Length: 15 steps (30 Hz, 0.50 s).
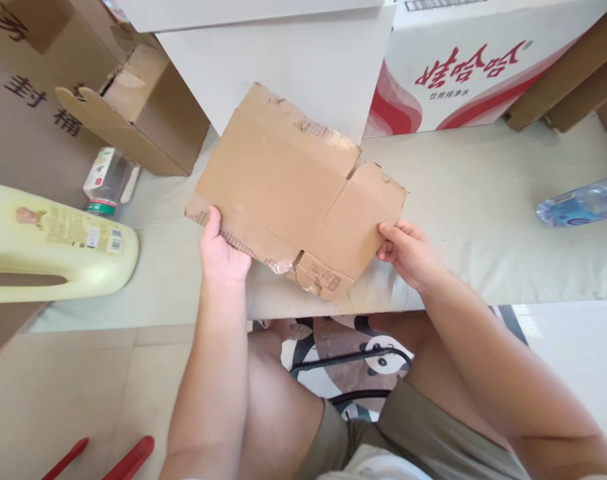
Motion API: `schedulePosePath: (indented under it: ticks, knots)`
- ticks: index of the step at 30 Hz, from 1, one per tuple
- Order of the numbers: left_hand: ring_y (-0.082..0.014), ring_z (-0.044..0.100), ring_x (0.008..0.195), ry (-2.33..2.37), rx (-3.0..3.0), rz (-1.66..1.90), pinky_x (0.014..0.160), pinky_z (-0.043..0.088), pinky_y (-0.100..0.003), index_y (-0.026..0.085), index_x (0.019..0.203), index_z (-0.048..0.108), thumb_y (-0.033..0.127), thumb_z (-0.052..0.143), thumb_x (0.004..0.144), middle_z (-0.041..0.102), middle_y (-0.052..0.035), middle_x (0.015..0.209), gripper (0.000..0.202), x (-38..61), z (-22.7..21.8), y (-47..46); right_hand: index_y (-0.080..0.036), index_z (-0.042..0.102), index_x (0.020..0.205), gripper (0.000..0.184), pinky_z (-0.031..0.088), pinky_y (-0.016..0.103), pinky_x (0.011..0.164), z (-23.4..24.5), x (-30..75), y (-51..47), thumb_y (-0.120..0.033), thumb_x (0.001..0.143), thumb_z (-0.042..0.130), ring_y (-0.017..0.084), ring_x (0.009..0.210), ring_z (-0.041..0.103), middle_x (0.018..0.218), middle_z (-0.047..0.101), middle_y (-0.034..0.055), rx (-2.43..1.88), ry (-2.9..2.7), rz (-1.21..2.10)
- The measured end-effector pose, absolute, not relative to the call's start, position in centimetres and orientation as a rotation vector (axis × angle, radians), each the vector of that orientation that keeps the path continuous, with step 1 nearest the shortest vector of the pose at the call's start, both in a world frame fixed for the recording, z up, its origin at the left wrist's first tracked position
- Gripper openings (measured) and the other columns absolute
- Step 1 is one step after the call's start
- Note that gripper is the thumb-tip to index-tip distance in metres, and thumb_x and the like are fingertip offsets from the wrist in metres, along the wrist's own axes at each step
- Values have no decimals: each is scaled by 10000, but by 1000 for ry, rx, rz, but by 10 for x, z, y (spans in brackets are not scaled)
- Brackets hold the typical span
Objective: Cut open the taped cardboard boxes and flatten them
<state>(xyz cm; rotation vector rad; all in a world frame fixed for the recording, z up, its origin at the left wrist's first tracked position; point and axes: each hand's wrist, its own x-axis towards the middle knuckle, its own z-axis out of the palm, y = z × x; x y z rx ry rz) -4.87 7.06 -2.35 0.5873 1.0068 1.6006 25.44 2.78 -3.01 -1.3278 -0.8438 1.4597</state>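
A flat, torn-edged piece of brown cardboard [283,180] is held up in front of me, tilted, with a crease across its right part. My left hand [223,253] grips its lower left edge, thumb on the front face and the other fingers hidden behind. At the lower right edge my right hand [408,253] pinches the sheet between thumb and curled fingers. Along the near edge hang a small printed flap [323,275] and bits of clear tape.
Behind the sheet stand a white box [283,60] and a red-and-white carton [453,87]. To the left are an open brown box [148,107], a clear jar [108,180] and a large yellow jug [58,240]. A water bottle [583,203] lies at right on the pale cloth [473,253].
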Motion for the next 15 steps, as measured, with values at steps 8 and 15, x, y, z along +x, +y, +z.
schedulePosePath:
  ticks: [8, 15]
  knots:
    - [-306, 593, 1428, 961, 600, 1619, 1143, 558, -430, 238, 1084, 722, 587, 625, 930, 771, -117, 1251, 393, -47, -21, 62, -201, 647, 661, 583, 413, 248, 360, -25, 242, 15, -664, 490, 958, 112, 435, 498, 503, 574, -21, -1188, -877, 1616]
    - [-287, 659, 1314, 879, 478, 1576, 913, 636, -374, 307, 1056, 715, 876, 444, 854, 740, -77, 1324, 662, -51, 1, 43, -205, 646, 633, 535, 395, 261, 388, 9, 288, -1, -610, 525, 978, 91, 408, 464, 469, 526, -24, -1208, -835, 1282]
